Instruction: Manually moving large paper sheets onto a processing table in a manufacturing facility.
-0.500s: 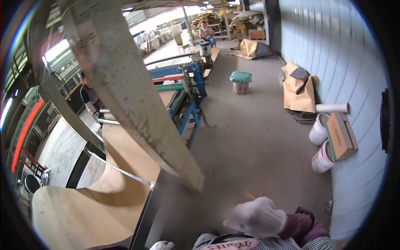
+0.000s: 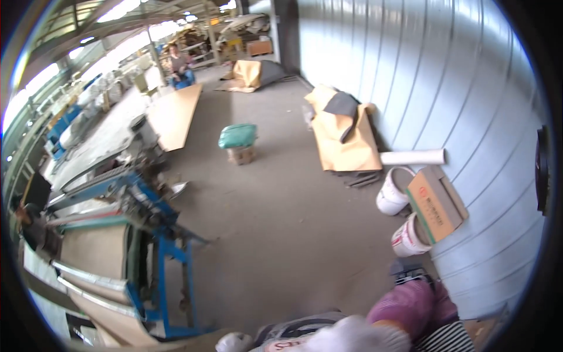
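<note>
My right hand (image 2: 359, 337), in a white knit glove below a purple sleeve (image 2: 404, 308), is close in front of my body at the lower edge. Motion smears it, so its fingers cannot be made out. My left hand (image 2: 234, 342), also white-gloved, shows only as a small rounded part at the bottom edge, left of my striped apron (image 2: 305, 325). Its fingers are mostly cut off by the frame. Nothing shows plainly in either hand. Nearest on the left is a blue-framed machine (image 2: 170, 252) with a brown sheet (image 2: 97, 249) on it.
A green-topped stool (image 2: 237, 136) stands mid-floor. Along the right wall lie brown wrapping (image 2: 343, 135), a white tube (image 2: 413, 156), white buckets (image 2: 392, 196) and a cardboard box (image 2: 437, 205). One person (image 2: 179, 66) sits far back near a tan board (image 2: 176, 117); another person (image 2: 38, 232) is at the left.
My view has swung right and forward past the concrete pillar, which is out of sight. The machine is nearer on the left. My right hand has drawn down closer to my body.
</note>
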Demonstrator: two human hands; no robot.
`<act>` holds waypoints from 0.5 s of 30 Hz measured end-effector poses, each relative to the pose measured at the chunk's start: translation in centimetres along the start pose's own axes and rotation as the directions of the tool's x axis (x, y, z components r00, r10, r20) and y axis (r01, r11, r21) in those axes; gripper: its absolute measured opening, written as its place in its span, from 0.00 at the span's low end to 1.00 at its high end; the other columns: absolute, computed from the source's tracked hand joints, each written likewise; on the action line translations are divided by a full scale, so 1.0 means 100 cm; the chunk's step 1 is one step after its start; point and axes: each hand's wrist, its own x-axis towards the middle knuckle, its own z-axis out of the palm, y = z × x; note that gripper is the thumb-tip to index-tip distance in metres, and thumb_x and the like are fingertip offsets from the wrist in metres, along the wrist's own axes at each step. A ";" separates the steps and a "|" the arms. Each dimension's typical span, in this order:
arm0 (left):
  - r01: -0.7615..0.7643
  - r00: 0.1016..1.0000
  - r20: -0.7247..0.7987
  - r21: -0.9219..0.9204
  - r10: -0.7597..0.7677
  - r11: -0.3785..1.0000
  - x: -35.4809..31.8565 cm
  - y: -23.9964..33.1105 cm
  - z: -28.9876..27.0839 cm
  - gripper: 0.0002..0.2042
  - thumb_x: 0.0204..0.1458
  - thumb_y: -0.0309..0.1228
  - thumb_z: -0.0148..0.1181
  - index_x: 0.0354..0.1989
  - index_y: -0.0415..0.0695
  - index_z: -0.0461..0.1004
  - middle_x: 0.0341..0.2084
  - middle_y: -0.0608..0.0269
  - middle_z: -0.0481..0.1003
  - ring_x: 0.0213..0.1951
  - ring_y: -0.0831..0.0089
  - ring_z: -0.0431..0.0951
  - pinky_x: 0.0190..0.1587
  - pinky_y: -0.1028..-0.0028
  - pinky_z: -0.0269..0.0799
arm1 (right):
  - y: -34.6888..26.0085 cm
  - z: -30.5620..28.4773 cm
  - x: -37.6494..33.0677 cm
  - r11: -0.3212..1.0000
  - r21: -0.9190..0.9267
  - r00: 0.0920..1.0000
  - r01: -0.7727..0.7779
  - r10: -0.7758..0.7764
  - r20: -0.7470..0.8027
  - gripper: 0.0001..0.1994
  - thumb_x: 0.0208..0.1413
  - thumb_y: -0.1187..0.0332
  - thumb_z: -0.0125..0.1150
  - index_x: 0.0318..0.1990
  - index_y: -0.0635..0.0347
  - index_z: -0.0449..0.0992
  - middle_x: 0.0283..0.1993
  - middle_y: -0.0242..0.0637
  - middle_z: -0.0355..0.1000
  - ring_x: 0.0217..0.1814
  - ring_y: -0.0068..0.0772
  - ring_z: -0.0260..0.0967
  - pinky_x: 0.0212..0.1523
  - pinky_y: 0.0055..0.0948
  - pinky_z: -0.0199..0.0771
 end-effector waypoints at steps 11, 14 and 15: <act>0.105 0.879 -0.464 -0.034 -0.109 0.994 0.303 0.105 -0.223 0.19 0.46 0.48 0.49 0.34 0.48 0.79 0.33 0.52 0.77 0.39 0.53 0.76 0.43 0.61 0.71 | 0.294 -0.088 0.273 0.826 -0.115 0.808 0.552 -0.564 -0.170 0.10 0.54 0.57 0.59 0.32 0.53 0.74 0.21 0.32 0.69 0.15 0.29 0.65 0.14 0.25 0.67; 0.367 0.900 -0.195 -0.140 -0.389 0.920 0.284 0.085 -0.189 0.22 0.51 0.49 0.45 0.40 0.46 0.78 0.41 0.48 0.76 0.45 0.53 0.76 0.47 0.59 0.72 | 0.366 -0.104 0.377 0.836 0.018 0.836 0.548 -0.548 0.026 0.12 0.50 0.56 0.59 0.38 0.50 0.74 0.26 0.32 0.72 0.22 0.26 0.68 0.20 0.24 0.68; 0.437 0.881 -0.123 -0.162 -0.458 0.885 0.269 0.101 -0.193 0.21 0.51 0.47 0.46 0.43 0.46 0.77 0.43 0.46 0.74 0.46 0.53 0.75 0.48 0.60 0.71 | 0.396 -0.101 0.419 0.901 0.066 0.874 0.428 -0.432 0.223 0.17 0.46 0.56 0.58 0.44 0.47 0.74 0.32 0.33 0.74 0.30 0.24 0.72 0.26 0.23 0.69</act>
